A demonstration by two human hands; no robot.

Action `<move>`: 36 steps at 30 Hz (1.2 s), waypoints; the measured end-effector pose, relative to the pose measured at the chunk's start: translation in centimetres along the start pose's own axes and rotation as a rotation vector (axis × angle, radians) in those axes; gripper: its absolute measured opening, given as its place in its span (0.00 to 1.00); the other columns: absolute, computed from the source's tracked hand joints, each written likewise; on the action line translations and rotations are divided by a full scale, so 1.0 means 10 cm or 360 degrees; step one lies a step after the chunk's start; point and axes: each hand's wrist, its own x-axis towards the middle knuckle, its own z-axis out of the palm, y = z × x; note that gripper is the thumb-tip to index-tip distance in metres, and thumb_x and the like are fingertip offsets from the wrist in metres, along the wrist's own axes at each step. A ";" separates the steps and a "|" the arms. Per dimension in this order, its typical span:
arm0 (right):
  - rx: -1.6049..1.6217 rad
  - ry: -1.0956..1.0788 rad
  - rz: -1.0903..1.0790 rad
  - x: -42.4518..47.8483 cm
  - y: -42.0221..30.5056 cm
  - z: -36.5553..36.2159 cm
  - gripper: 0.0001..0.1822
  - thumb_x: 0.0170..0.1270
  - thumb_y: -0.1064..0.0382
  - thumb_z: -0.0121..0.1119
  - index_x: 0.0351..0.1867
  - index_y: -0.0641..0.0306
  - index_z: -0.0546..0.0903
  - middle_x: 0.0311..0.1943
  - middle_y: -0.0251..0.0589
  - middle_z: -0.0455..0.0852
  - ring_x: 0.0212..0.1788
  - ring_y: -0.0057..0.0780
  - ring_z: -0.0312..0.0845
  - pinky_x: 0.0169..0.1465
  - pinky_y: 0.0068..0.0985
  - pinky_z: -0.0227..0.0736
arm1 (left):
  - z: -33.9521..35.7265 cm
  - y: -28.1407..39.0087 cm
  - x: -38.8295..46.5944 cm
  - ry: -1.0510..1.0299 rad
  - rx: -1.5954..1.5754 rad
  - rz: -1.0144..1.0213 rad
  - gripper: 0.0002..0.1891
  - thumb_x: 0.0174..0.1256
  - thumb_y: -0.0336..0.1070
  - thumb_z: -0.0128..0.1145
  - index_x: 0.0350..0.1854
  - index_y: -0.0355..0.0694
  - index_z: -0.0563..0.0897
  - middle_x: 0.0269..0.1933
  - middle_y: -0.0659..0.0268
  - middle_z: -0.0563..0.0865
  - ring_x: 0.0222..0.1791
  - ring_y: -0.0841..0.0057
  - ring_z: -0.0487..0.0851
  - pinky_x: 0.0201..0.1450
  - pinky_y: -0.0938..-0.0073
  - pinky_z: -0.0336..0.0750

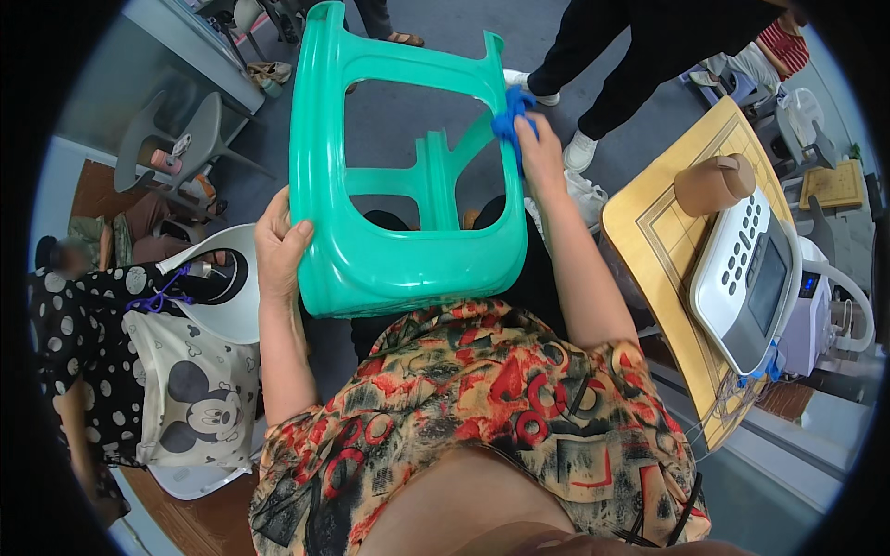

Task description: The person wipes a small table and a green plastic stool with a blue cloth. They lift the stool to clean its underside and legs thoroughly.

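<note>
A green plastic stool (410, 267) lies on its side in front of me, legs pointing away, its near side against my lap. My left hand (281, 243) grips its left edge, thumb on the near corner. My right hand (539, 153) holds a blue cloth (513, 118) against the outer side of the stool's right leg. The cloth is bunched under the fingers, and part of it sticks out past the leg.
At right, a wooden table (643, 240) bears a brown jug (709, 186) and a white device with a screen (744, 278). A person in black trousers (605, 62) stands ahead. At left are a person in dotted clothing (90, 320), a cushion (201, 396) and a grey chair (198, 132).
</note>
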 end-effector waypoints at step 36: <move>0.0242 0.0324 -0.0008 0.83 -0.26 -0.03 0.17 0.67 0.57 0.61 0.49 0.68 0.85 0.41 0.47 0.88 0.43 0.27 0.82 0.50 0.26 0.74 | 0.08 -0.04 -0.15 -0.0112 -0.0185 0.0194 0.45 0.58 0.50 0.71 0.69 0.20 0.68 0.60 0.54 0.82 0.59 0.72 0.82 0.63 0.74 0.73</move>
